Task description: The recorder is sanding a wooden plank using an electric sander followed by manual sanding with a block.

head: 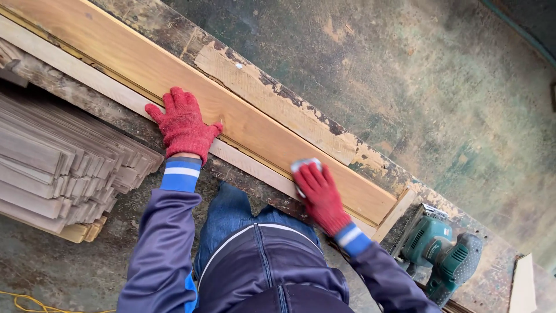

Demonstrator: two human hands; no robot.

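Note:
A long light-brown wooden board (pixel 255 124) lies diagonally along the edge of a worn workbench (pixel 370 75). My left hand (pixel 182 124), in a red knit glove, presses flat on the board's near edge with its fingers spread. My right hand (pixel 320 194), also in a red glove, is closed on a small pale sanding pad (pixel 302 166) that rests on the board's surface near its right end. Both arms wear dark blue sleeves with striped cuffs.
A green power sander (pixel 443 252) sits on the bench just right of the board's end. A stack of thin wooden slats (pixel 63 162) lies below on the left. A yellow cord (pixel 35 302) runs along the floor. A pale offcut (pixel 524 284) rests at far right.

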